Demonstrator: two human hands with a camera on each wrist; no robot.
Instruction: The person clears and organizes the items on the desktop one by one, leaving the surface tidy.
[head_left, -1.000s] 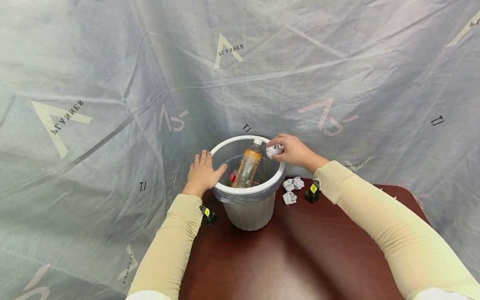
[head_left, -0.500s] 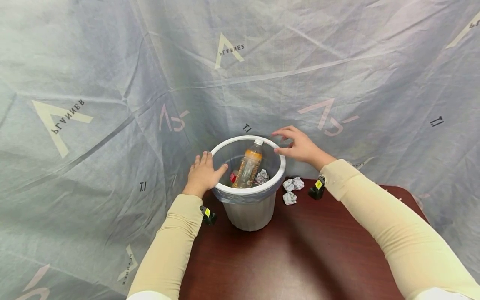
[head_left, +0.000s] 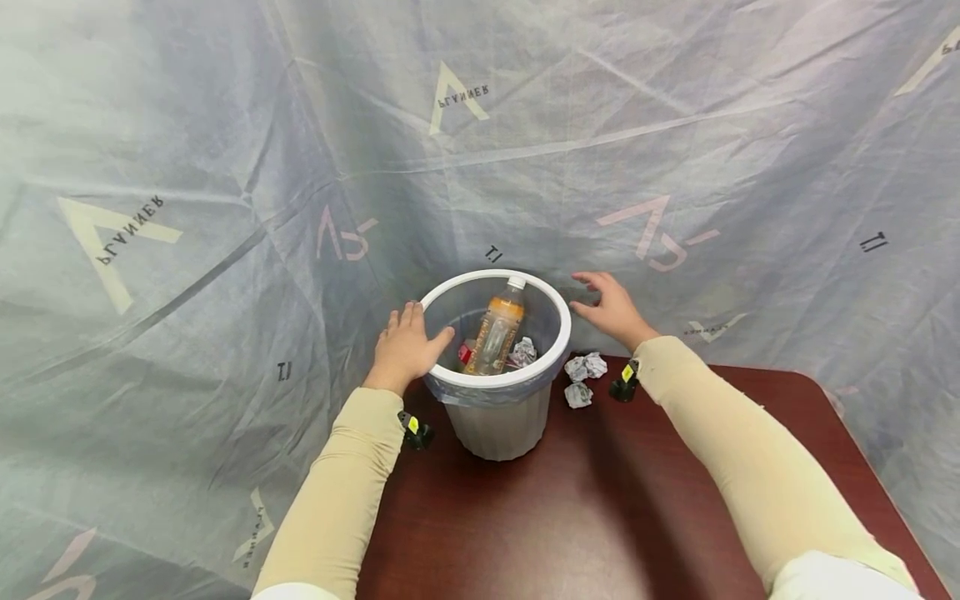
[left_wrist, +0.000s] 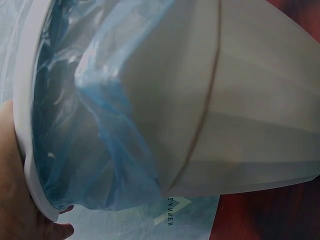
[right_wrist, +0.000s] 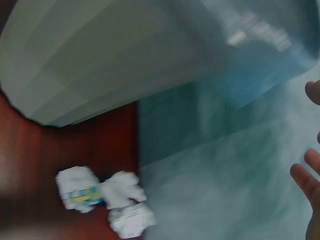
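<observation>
A grey ribbed trash bin [head_left: 498, 429] with a white rim and a bluish plastic liner stands on the table. My left hand [head_left: 405, 346] rests on the rim's left side, fingers extended and thumb spread towards the opening. Inside leans a plastic bottle [head_left: 498, 333] with a white cap and orange band, beside a crumpled paper ball [head_left: 523, 352] and something red [head_left: 465, 353]. Just right of the rim, my right hand [head_left: 611, 310] hovers with nothing in it, fingers spread. Below it lie three crumpled paper balls [head_left: 578, 395], also seen in the right wrist view.
The reddish-brown table [head_left: 510, 525] extends towards me and to the right. Grey printed sheeting [head_left: 480, 167] hangs behind and to the left, close to the bin. Small black devices [head_left: 625, 383] sit on both wrists.
My right hand let a paper ball go into the bin, where it lies beside the bottle. Afterwards the hand moved right, away from the rim. My left hand stayed put.
</observation>
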